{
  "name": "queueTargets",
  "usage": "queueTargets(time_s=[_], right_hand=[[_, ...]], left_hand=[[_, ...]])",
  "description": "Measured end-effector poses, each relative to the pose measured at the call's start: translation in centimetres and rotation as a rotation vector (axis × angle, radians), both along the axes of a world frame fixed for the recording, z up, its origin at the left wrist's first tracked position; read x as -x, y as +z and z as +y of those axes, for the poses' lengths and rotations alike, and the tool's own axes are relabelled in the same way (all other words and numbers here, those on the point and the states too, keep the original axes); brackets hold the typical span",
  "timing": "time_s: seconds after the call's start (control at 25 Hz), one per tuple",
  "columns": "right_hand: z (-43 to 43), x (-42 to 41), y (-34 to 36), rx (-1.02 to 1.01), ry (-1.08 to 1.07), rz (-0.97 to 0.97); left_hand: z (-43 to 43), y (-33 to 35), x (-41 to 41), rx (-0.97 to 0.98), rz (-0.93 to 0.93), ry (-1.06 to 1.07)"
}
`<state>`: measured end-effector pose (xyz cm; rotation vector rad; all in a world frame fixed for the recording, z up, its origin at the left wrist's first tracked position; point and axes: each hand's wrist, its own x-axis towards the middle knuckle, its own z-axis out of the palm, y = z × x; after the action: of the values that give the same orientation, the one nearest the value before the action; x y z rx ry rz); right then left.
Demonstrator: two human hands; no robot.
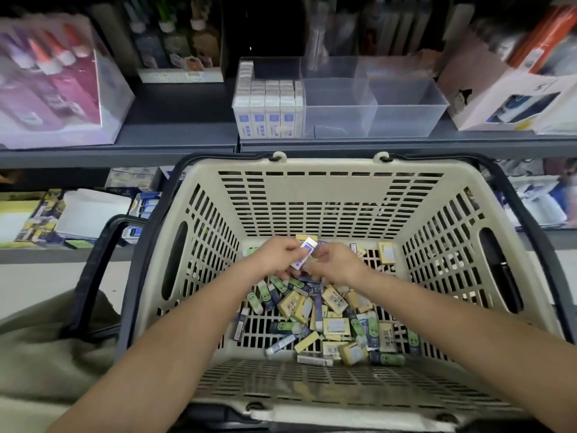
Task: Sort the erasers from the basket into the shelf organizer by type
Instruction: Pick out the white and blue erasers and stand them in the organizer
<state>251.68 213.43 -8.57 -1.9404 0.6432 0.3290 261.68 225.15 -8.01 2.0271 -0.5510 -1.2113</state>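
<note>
Both my hands reach into the beige slotted basket (206, 245) over a heap of loose erasers (331, 317): yellow ones, green ones and white ones with blue sleeves. My left hand (278, 256) pinches a white eraser with a blue sleeve (304, 252), held tilted above the heap. My right hand (337, 264) has its fingers curled at that eraser's lower end, touching it. On the shelf behind stands the clear organizer (406, 120). Its left compartment holds upright rows of white-and-blue erasers (268, 107); the middle and right compartments hold nothing I can see.
Dark basket handles (93, 270) hang down at the sides. The grey shelf edge (125, 154) runs just behind the basket. A box of glue bottles (53, 79) stands at the left, cartons (505, 89) at the right, more stationery on the lower shelf.
</note>
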Motion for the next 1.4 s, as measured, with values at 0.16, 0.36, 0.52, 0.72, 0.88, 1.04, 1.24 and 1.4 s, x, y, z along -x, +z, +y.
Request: queueTargets(time_s=[0.16, 0.36, 0.52, 0.72, 0.88, 1.04, 1.24, 1.4], right_hand=[[4.1, 2.4, -0.5, 0.177, 0.676, 0.098], [3.5, 4.4, -0.6, 0.303, 1.059, 0.495], [3.7, 5.0, -1.5, 0.242, 0.951, 0.441], [3.9, 5.1, -1.8, 0.144, 0.869, 0.389], [1.9, 2.5, 0.1, 0.01, 0.737, 0.334], [-1.8, 0.2, 2.2, -0.183, 0.211, 0.237], [-3.0, 0.5, 2.0, -0.408, -0.085, 0.17], [-4.1, 2.1, 1.9, 0.471, 0.593, 0.538]], left_hand=[[1.2, 0.4, -1.8, -0.02, -0.021, 0.085], [1.2, 0.7, -1.4, -0.021, 0.056, 0.051], [0.8, 0.5, -1.1, -0.028, 0.14, 0.005], [0.9, 0.4, -1.2, 0.02, 0.261, 0.035], [1.2, 0.2, -0.7, -0.109, 0.297, -0.046], [0.5, 0.7, 0.1, -0.088, 0.467, -0.111], [1.2, 0.6, -0.8, -0.04, 0.554, -0.044], [1.2, 0.2, -1.2, -0.033, 0.589, -0.013]])
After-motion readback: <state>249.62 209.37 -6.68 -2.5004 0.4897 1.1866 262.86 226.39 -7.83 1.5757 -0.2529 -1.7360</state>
